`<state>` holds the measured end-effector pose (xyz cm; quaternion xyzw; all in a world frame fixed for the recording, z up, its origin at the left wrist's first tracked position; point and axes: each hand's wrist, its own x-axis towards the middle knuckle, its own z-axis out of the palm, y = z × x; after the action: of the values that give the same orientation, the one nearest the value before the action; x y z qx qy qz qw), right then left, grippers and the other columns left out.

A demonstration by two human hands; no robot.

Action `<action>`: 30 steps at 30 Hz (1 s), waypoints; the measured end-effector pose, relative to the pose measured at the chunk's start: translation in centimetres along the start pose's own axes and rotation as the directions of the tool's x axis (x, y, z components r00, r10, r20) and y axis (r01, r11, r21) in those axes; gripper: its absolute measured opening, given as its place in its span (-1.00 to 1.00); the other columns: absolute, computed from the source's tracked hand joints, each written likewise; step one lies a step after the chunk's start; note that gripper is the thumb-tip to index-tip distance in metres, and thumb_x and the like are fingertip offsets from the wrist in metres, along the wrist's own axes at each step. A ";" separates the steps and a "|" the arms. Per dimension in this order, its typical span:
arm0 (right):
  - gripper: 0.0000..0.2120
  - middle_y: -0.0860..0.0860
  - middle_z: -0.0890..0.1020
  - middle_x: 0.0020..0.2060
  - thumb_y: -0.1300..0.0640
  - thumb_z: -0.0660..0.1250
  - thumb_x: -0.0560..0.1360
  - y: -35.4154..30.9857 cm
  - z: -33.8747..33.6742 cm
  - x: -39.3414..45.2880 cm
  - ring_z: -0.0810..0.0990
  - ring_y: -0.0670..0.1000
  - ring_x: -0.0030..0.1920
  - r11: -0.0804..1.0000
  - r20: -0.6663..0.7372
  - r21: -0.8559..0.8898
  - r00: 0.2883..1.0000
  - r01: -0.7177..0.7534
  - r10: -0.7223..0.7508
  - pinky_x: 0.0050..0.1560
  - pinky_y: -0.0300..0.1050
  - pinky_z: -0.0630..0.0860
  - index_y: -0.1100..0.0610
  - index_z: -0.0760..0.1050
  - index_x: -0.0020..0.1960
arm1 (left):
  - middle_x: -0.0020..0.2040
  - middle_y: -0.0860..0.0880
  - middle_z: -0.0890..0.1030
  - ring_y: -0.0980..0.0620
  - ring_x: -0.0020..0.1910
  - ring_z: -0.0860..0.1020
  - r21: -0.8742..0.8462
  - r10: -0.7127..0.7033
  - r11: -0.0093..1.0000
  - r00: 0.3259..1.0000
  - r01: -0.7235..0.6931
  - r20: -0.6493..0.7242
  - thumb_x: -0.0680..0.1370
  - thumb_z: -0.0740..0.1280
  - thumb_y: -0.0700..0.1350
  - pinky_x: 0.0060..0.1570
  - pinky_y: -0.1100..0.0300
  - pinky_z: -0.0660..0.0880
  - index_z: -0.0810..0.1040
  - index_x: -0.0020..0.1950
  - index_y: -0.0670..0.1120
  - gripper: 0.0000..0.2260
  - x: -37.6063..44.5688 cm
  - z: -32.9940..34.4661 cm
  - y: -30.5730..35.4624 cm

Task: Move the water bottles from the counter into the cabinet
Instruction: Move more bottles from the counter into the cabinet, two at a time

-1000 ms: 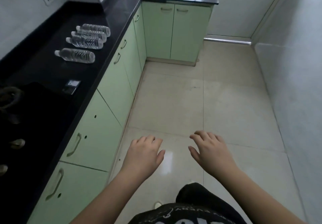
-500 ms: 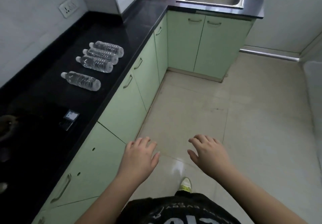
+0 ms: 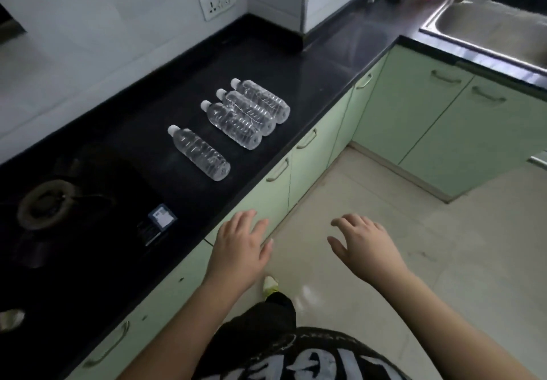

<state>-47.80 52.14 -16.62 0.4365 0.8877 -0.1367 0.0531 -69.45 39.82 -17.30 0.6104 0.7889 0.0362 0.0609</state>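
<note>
- Left hand point(image 3: 240, 249) and right hand point(image 3: 365, 246): two counted, both spread wide, palms down, nothing held; the left is now seen over the edge of the black counter point(image 3: 296, 63), where earlier both hung over floor.
- Four water bottles point(image 3: 199, 152) are counted, lying flat on the counter, now larger and nearer in view: one apart, three touching side by side.
- Pale green cabinet doors point(image 3: 313, 160) are seen shut below.
- Steel sink point(image 3: 485, 29) lies farthest.

Bare counter point(image 3: 296, 63) around bottles point(image 3: 236, 119)

Dim, soft, wide-angle edge warping
</note>
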 end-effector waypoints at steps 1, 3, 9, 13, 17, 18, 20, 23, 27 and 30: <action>-0.59 -0.05 0.49 0.30 -0.16 0.12 0.60 -0.3 -0.5 1.8 0.48 0.05 0.28 1.000 0.006 -0.005 1.000 0.016 -0.016 0.25 -0.04 0.37 -0.02 0.40 0.36 | 0.30 -0.10 0.53 -0.09 0.29 0.46 -0.007 -0.023 1.000 1.000 0.023 0.013 0.55 0.22 0.08 0.20 -0.05 0.45 0.52 0.32 -0.05 -0.61 1.5 0.2 -1.0; -0.59 -0.06 0.49 0.30 -0.17 0.11 0.60 -0.7 -1.6 5.3 0.47 0.04 0.28 0.999 0.019 -0.025 0.999 0.045 -0.045 0.25 -0.05 0.37 -0.03 0.39 0.37 | 0.31 -0.09 0.52 -0.09 0.29 0.45 -0.040 -0.059 0.997 0.998 0.060 0.034 0.56 0.24 0.07 0.20 -0.04 0.44 0.47 0.37 -0.05 -0.59 4.2 0.4 -2.6; -0.60 -0.09 0.48 0.31 -0.17 0.10 0.60 -1.3 -4.3 14.1 0.47 0.00 0.29 0.998 0.024 -0.041 0.999 0.046 -0.045 0.24 -0.07 0.38 -0.06 0.38 0.37 | 0.27 -0.06 0.49 -0.08 0.23 0.46 -0.073 -0.022 0.997 1.000 0.023 0.017 0.57 0.21 0.06 0.20 -0.01 0.43 0.37 0.46 -0.04 -0.54 13.2 -0.4 -6.5; -0.62 -0.07 0.54 0.25 -0.16 0.16 0.58 -1.4 -5.0 19.5 0.52 0.03 0.23 0.995 0.026 -0.035 0.995 0.095 -0.094 0.17 -0.04 0.44 -0.04 0.44 0.32 | 0.23 -0.08 0.51 -0.08 0.16 0.51 -0.085 -0.080 0.993 0.997 0.078 -0.019 0.56 0.21 0.07 0.11 -0.02 0.47 0.39 0.44 -0.03 -0.54 17.9 -1.0 -8.2; -0.63 -0.05 0.55 0.22 -0.13 0.19 0.58 -1.4 -5.7 25.8 0.54 0.04 0.21 0.980 0.050 -0.022 0.979 0.198 -0.197 0.15 -0.03 0.46 -0.02 0.46 0.32 | 0.24 -0.03 0.50 -0.05 0.16 0.51 -0.104 -0.193 0.976 0.981 0.190 -0.014 0.56 0.20 0.09 0.12 0.02 0.48 0.31 0.49 0.02 -0.51 20.6 -0.4 -9.5; -0.64 -0.04 0.56 0.19 -0.11 0.21 0.57 -1.3 -5.8 27.6 0.55 0.06 0.19 0.972 0.045 -0.015 0.972 0.233 -0.232 0.13 -0.02 0.47 -0.01 0.47 0.31 | 0.26 -0.02 0.49 -0.03 0.18 0.50 -0.099 -0.230 0.968 0.973 0.228 -0.006 0.57 0.20 0.09 0.15 0.03 0.47 0.29 0.50 0.03 -0.51 21.1 -0.2 -9.7; -0.66 -0.02 0.58 0.12 -0.08 0.25 0.56 -1.3 -6.1 31.3 0.58 0.08 0.12 0.952 0.039 -0.007 0.952 0.305 -0.305 0.08 0.00 0.49 0.02 0.50 0.28 | 0.29 -0.01 0.48 -0.02 0.20 0.49 -0.112 -0.301 0.948 0.954 0.299 0.003 0.58 0.19 0.09 0.17 0.05 0.46 0.27 0.51 0.03 -0.51 22.2 0.2 -9.7; -0.71 0.01 0.60 0.07 0.00 0.29 0.53 -1.6 -6.4 36.2 0.60 0.11 0.03 0.918 0.003 0.003 0.918 0.398 -0.398 -0.01 0.01 0.50 0.05 0.53 0.21 | 0.27 -0.01 0.46 -0.02 0.18 0.50 -0.125 -0.398 0.910 0.917 0.395 0.003 0.57 0.21 0.08 0.13 0.04 0.48 0.30 0.49 0.01 -0.51 23.9 0.7 -8.9; -0.75 0.03 0.59 0.07 0.06 0.31 0.52 -2.1 -6.3 42.1 0.61 0.14 -0.03 0.847 -0.003 0.020 0.847 0.531 -0.531 -0.04 0.03 0.52 0.07 0.53 0.18 | 0.33 -0.08 0.43 -0.06 0.22 0.48 -0.115 -0.516 0.853 0.856 0.509 -0.035 0.56 0.24 0.07 0.15 0.00 0.49 0.35 0.46 -0.02 -0.53 27.8 1.0 -8.4; -0.69 0.05 0.54 0.21 0.02 0.23 0.57 -2.8 -5.7 45.5 0.55 0.14 0.15 0.815 0.012 0.051 0.816 0.577 -0.579 0.12 0.07 0.50 0.06 0.46 0.28 | 0.37 -0.14 0.42 -0.11 0.28 0.46 -0.132 -0.612 0.788 0.789 0.602 -0.053 0.55 0.27 0.06 0.14 -0.05 0.50 0.38 0.44 -0.05 -0.53 30.7 1.3 -8.5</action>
<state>-77.81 86.78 -20.35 0.1459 0.9742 -0.1721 0.0113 -85.01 67.38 -21.33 0.3180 0.9419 0.0857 0.0654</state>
